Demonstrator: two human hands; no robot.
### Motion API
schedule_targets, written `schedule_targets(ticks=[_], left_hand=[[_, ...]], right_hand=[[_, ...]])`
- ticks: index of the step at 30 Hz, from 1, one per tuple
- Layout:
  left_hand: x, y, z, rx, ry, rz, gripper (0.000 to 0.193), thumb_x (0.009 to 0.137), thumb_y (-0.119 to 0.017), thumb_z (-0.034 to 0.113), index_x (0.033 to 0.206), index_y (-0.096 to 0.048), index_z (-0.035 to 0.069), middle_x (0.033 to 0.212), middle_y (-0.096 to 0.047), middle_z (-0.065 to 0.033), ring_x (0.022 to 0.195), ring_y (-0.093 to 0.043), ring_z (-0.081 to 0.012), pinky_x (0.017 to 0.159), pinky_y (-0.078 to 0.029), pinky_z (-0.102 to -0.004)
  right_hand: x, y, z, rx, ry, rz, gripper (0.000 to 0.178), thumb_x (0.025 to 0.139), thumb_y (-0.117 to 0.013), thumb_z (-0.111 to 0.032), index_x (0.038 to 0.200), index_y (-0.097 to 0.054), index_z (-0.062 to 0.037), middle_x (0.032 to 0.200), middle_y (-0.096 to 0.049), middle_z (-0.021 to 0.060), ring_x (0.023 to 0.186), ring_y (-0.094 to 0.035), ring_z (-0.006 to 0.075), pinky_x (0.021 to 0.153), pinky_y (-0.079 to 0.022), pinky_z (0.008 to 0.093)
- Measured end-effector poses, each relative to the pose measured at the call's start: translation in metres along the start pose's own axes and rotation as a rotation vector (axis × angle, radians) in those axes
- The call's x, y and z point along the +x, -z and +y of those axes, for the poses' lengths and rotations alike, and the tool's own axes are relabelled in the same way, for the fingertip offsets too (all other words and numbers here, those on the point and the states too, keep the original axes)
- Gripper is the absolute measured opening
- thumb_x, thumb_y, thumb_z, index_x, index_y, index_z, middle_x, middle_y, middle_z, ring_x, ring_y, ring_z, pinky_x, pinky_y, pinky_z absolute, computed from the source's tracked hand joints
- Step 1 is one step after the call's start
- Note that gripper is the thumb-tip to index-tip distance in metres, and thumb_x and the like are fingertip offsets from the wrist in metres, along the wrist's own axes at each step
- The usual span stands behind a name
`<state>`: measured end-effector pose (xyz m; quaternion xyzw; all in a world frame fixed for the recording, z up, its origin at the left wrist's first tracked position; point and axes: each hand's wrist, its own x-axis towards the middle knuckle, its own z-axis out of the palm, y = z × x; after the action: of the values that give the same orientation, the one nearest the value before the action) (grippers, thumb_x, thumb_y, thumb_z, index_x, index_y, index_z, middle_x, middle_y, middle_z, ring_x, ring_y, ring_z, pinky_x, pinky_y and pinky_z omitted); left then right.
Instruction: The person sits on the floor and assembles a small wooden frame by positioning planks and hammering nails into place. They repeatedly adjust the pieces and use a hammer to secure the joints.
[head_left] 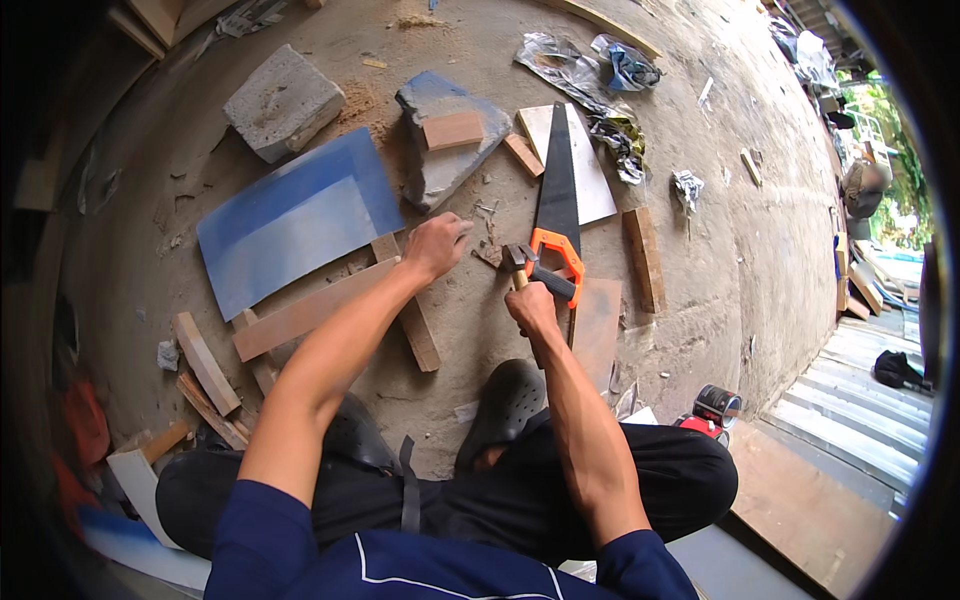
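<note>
My right hand [532, 306] is wrapped round the handle of a hammer [518, 258], its metal head pointing away from me. My left hand [438, 246] is closed, its fingertips pressed together; whatever they may hold is too small to make out. Several loose nails [487, 212] lie on the ground just beyond its fingers. Below my left wrist a wooden strip [315, 308] lies across another wooden piece [418, 332]. A blue and white board [300, 225] rests beyond that strip. Just past the hammer lies a handsaw [560, 180] with an orange and black handle.
Concrete blocks [285, 105] and a blue-stained stone slab [450, 165] stand farther off. A white board [590, 190] lies under the saw blade. At right are a wooden block [644, 262] and a can or roll [717, 404]. Wood offcuts [207, 365] lie at left, crumpled plastic [565, 68] far off.
</note>
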<state>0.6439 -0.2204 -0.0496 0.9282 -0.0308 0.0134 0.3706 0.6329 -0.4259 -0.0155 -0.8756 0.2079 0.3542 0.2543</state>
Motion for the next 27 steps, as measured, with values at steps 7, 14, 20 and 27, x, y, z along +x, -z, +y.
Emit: schedule_targets(ticks=[7,14,20,27], left_hand=[[0.055,-0.048,-0.004,0.078,0.148,0.039,0.019,0.086,-0.062,0.02,0.101,-0.072,0.014,0.098,-0.064,-0.0091,0.092,-0.064,-0.0306,0.08,-0.051,-0.0416],[0.075,-0.05,-0.009,0.351,-0.078,-0.104,0.011,0.085,-0.059,0.018,0.087,-0.068,0.012,0.093,-0.062,-0.0099,0.089,-0.065,-0.0294,0.074,-0.054,-0.0434],[0.09,-0.048,-0.013,0.63,-0.378,-0.242,0.011,0.085,-0.055,0.014,0.088,-0.065,0.011,0.092,-0.064,-0.01,0.082,-0.068,-0.0269,0.067,-0.055,-0.0405],[0.082,-0.031,-0.002,0.441,-0.208,-0.152,0.015,0.086,-0.054,0.014,0.101,-0.057,0.01,0.09,-0.063,-0.0114,0.083,-0.066,-0.031,0.067,-0.054,-0.0408]], right_hand=[[0.004,0.007,-0.002,0.047,-0.048,-0.074,0.032,0.078,-0.053,-0.015,0.092,-0.067,0.01,0.086,-0.069,0.0243,0.071,-0.069,0.0335,0.061,-0.055,0.0404],[0.004,0.007,0.003,0.066,-0.023,-0.053,0.034,0.079,-0.054,-0.016,0.094,-0.066,0.0109,0.089,-0.068,0.0263,0.074,-0.07,0.0353,0.063,-0.055,0.0415],[0.001,0.01,0.001,0.09,-0.04,-0.081,0.032,0.078,-0.054,-0.015,0.09,-0.066,0.0113,0.082,-0.068,0.0245,0.066,-0.069,0.0345,0.057,-0.054,0.0409],[-0.001,0.002,0.0,0.106,-0.015,-0.057,0.032,0.079,-0.054,-0.016,0.09,-0.066,0.0113,0.079,-0.068,0.0242,0.065,-0.069,0.0332,0.056,-0.054,0.0403]])
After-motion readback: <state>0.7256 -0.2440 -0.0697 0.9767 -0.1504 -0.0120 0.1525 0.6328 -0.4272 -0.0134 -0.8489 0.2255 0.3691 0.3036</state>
